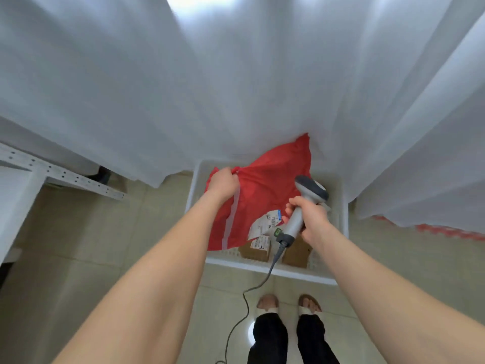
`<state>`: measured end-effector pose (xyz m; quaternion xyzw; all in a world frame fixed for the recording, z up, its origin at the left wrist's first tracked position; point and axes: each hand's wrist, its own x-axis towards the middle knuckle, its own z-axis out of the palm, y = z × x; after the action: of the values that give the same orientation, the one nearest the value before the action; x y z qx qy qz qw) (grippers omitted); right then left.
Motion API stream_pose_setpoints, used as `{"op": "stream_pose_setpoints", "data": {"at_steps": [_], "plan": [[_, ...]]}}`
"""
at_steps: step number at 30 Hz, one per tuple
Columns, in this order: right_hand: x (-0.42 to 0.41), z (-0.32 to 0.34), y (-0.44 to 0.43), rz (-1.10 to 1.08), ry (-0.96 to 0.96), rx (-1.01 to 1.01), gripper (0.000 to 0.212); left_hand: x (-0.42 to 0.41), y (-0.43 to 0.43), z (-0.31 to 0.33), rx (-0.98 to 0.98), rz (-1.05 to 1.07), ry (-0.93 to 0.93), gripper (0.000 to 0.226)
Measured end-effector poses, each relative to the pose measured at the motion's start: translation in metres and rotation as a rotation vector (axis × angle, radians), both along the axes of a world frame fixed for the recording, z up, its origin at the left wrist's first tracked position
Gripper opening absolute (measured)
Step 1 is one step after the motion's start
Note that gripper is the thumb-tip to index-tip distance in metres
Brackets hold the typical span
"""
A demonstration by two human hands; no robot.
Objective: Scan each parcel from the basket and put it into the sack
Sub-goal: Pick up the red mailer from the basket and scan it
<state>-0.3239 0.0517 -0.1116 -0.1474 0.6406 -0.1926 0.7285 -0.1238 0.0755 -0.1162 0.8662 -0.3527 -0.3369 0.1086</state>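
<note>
White sheer fabric (236, 88) drapes over far side; cannot tell if sack.
White perforated plastic basket (270, 270) on floor, brown cardboard boxes (256, 249) inside.
Red plastic mailer parcel (262, 190) held up over basket; left hand (223, 183) pinches top corner.
Right hand (312, 219) clenched round grey corded handheld scanner (295, 222).
White shipping label (265, 223) crumpled at parcel's lower edge, just beside scanner handle.
Likely scan step: pull mailer taut, flatten label, tip scanner head onto barcode.

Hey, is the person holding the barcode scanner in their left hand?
No, the right hand grips the scanner, while the left hand pinches the red parcel over the basket.
</note>
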Motion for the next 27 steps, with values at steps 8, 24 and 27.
{"op": "stream_pose_setpoints", "data": {"at_steps": [8, 24, 27], "plan": [[-0.006, 0.097, 0.008, -0.050, -0.015, -0.028, 0.017, -0.001, 0.007, 0.106, -0.075, 0.186, 0.146, 0.032], [-0.082, 0.210, 0.081, -0.001, -0.139, -0.143, 0.051, -0.058, 0.117, 0.321, -0.626, 0.737, 0.717, 0.015], [-0.082, 0.253, 0.093, -0.030, -0.242, -0.158, 0.024, -0.064, 0.139, 0.355, -0.678, 0.732, 0.771, 0.025]]}}
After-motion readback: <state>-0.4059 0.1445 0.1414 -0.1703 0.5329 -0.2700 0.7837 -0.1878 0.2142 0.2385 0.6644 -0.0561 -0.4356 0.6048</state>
